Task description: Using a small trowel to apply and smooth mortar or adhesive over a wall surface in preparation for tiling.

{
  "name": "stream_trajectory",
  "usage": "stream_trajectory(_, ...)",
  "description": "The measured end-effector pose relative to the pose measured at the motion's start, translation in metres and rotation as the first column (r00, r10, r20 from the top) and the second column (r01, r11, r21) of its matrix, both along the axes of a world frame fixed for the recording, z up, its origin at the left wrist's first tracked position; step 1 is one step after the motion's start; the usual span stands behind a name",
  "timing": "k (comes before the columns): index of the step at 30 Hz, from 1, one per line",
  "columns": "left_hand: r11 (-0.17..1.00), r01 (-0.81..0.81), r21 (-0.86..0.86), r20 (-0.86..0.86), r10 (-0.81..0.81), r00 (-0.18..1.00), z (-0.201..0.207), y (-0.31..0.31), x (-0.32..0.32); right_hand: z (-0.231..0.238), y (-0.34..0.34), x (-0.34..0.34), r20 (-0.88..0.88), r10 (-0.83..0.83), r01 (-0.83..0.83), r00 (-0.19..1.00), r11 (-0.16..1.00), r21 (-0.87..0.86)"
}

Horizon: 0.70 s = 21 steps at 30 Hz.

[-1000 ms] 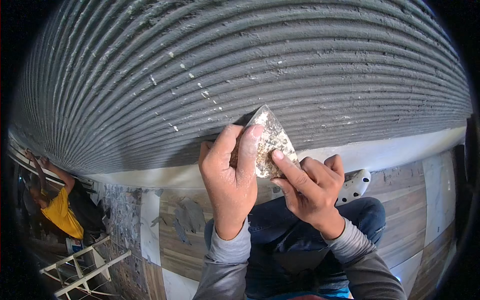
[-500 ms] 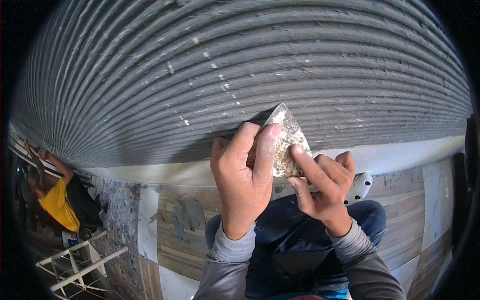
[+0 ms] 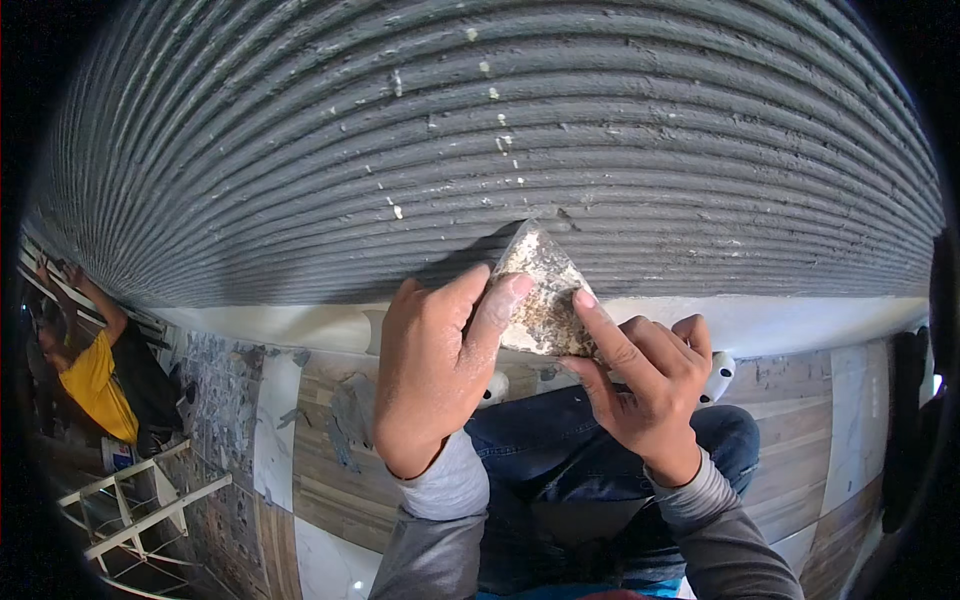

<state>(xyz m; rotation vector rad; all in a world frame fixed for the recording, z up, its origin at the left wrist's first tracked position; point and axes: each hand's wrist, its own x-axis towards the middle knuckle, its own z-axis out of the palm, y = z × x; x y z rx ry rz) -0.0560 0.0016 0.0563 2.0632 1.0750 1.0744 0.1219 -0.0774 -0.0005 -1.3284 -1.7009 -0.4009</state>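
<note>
A flat triangular blade (image 3: 548,300), like that of a pointing trowel, is crusted with pale and grey residue; no handle shows. Its tip points up against the wall's grey ridged coat (image 3: 620,150). My left hand (image 3: 428,370) is closed on its left edge, thumb on the upper face and fingers behind. My right hand (image 3: 650,385) pinches the lower right edge, index finger on the face and thumb at the bottom edge. The other right fingers are curled.
A smooth pale strip (image 3: 270,328) runs below the ridged coat. Wood-look floor tiles (image 3: 330,495) bear grey mortar smears (image 3: 350,415). My bent legs (image 3: 545,445) are beneath my hands. At the left, a person in a yellow shirt (image 3: 100,385) raises their arms near a pale metal frame (image 3: 150,505).
Both hands remain on the blade, which has shifted slightly left and tilted left. My left hand has moved left and lower. The wall's marks appear further right as the view turns.
</note>
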Motion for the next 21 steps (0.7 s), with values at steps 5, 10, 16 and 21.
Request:
stream_trajectory(5, 0.999, 0.036, -0.007, -0.011, -0.036, 0.999, 0.000, 0.003, 0.003, -0.003, 0.003, -0.001, -0.012, -0.028, 0.028, 1.000, 0.999, 0.026)
stream_trajectory(10, 0.999, 0.044, 0.020, 0.049, -0.045, 0.998, -0.004, 0.006, 0.010, -0.006, 0.007, 0.003, -0.025, -0.051, 0.053, 0.998, 0.996, 0.074)
stream_trajectory(16, 0.999, 0.038, 0.035, 0.002, -0.038, 0.999, -0.003, 0.006, 0.011, -0.005, 0.008, 0.007, 0.031, -0.076, 0.073, 0.997, 0.992, 0.099)
stream_trajectory(21, 0.996, -0.001, 0.091, -0.058, 0.006, 0.998, -0.001, 0.005, 0.012, -0.004, 0.012, 0.013, 0.055, -0.069, 0.062, 0.996, 0.991, 0.119)
